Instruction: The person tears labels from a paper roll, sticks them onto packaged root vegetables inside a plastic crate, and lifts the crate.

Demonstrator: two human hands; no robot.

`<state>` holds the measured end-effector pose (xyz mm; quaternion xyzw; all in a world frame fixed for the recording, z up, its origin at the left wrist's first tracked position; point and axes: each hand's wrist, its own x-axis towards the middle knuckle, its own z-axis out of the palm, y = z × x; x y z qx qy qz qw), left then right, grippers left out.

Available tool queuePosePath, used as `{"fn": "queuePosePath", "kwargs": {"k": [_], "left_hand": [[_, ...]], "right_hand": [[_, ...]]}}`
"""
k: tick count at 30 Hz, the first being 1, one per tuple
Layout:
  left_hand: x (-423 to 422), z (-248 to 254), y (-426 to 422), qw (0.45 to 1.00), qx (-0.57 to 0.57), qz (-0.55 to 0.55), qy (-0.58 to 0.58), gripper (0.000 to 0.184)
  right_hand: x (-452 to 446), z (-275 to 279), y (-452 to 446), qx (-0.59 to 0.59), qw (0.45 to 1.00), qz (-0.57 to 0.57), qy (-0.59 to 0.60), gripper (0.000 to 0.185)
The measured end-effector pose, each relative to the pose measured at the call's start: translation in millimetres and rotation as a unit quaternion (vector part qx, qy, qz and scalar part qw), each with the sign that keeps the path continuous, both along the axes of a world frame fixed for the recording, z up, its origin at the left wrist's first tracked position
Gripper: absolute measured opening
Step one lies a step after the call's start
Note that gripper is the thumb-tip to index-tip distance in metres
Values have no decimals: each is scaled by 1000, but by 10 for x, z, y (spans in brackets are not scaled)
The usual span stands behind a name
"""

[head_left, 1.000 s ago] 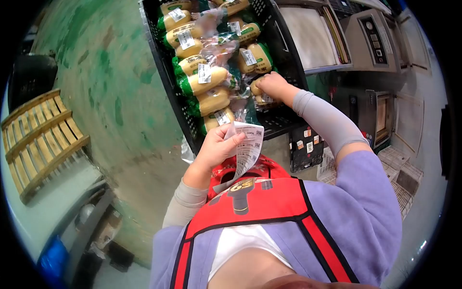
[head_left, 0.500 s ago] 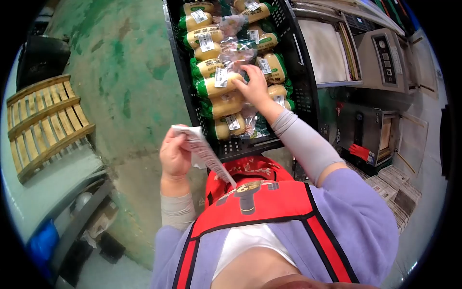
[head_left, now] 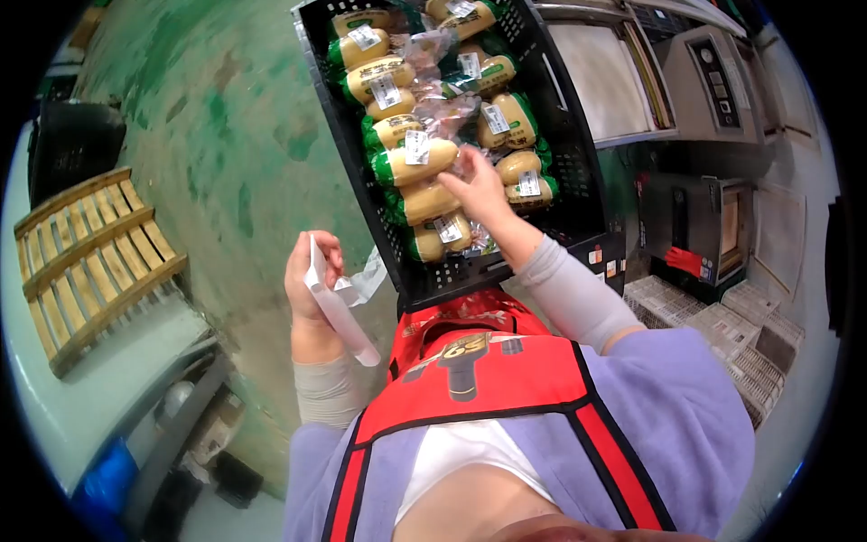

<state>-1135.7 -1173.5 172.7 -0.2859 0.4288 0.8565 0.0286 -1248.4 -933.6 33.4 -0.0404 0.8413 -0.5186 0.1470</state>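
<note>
Right hand (head_left: 479,187) has crossed from crate's (head_left: 435,282) right row to its middle: half-open, apparently empty, over packs (head_left: 442,155) lying inside crate. Left hand (head_left: 302,271), outside crate's left, grips paper (head_left: 343,321), curled inward, presumably for clearance.

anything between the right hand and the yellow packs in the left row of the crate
Nothing visible stands between the right hand and the yellow packs: its fingers are right at them, inside the open-topped crate.
</note>
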Motion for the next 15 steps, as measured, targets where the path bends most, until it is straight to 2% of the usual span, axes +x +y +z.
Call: {"fn": "queuePosePath", "kwargs": {"k": [1,2,3,6,8,10,11,13,15], "left_hand": [[-6,-57,-53,1000,-11,-20,-17,34],[-23,-85,-87,998,-23,-40,-33,37],[-58,-87,-87,998,-24,-48,-30,37],[-183,-16,-20,969,-167,-145,-112,48],[-266,10,52,959,-197,-182,-97,49],[-349,45,102,939,-245,-227,-84,51],[-388,40,132,935,-271,-220,-55,53],[-505,91,157,951,-250,-177,-41,53],[-630,108,136,955,-261,-137,17,53]], "right_hand": [[111,-117,-30,-164,953,-87,-241,68],[179,230,-165,-280,856,-189,-392,67],[179,268,-240,-318,822,-206,-426,64],[12,-64,-458,-357,797,-272,-405,62],[-140,-16,-609,-319,778,-341,-420,61],[-192,14,-630,-310,782,-348,-414,59],[-193,24,-656,-294,787,-351,-413,57],[-128,180,-614,-299,770,-359,-434,53],[57,395,-516,-323,842,-258,-345,50]]}}
